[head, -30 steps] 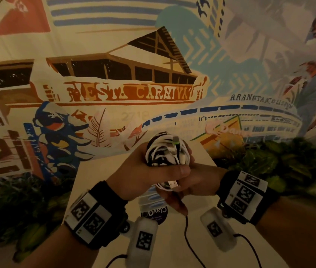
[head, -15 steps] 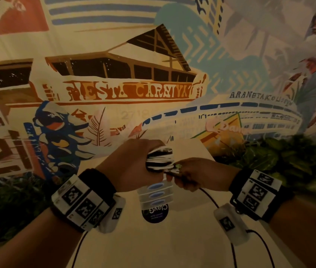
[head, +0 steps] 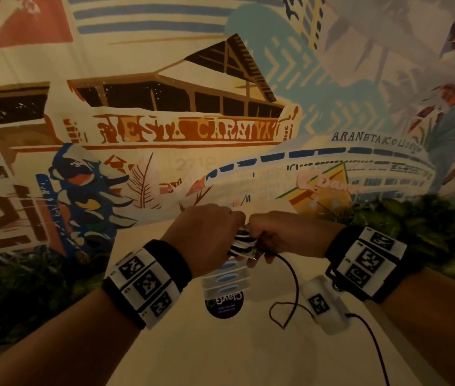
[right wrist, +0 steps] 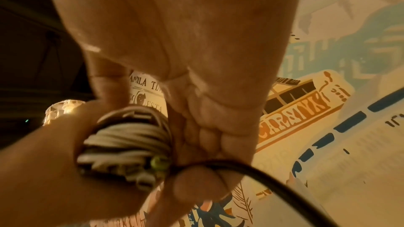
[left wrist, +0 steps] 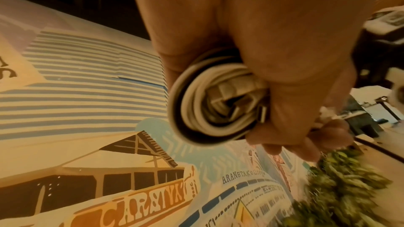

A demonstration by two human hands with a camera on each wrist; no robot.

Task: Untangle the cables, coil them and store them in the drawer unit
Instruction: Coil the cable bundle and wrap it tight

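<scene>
Painted across the wall [head: 165, 129] behind both hands is a mural of buildings, with dark foliage [head: 415, 218] along its foot and a pale tabletop [head: 248, 352] below the wrists.

Above that table, the left hand [head: 206, 240] is clenched around a coiled bundle of cables [head: 241, 242], white and dark turns lying side by side. Its wrist camera looks straight into the coil [left wrist: 210, 103]: about 3 white loops ring a hollow centre where a plug end is tucked, fingers wrapped over the outside, probably so the loops cannot spring apart.

Touching it on the thumb side, the right hand [head: 284, 235] is also closed, pinching a thin black cord [right wrist: 251, 167] just where it meets the bundle. That cord trails down from the fist and loops onto the table [head: 290, 285]. It seems pinched there to keep tension while the loose tail is fed around the coil.

Directly beneath the 2 fists stands a small clear drawer unit [head: 226, 277] with blue handles, near enough for the finished coil to drop in. Whether any drawer is open cannot be told. A dark round sticker [head: 225, 306] lies on the table just nearer the person.
</scene>
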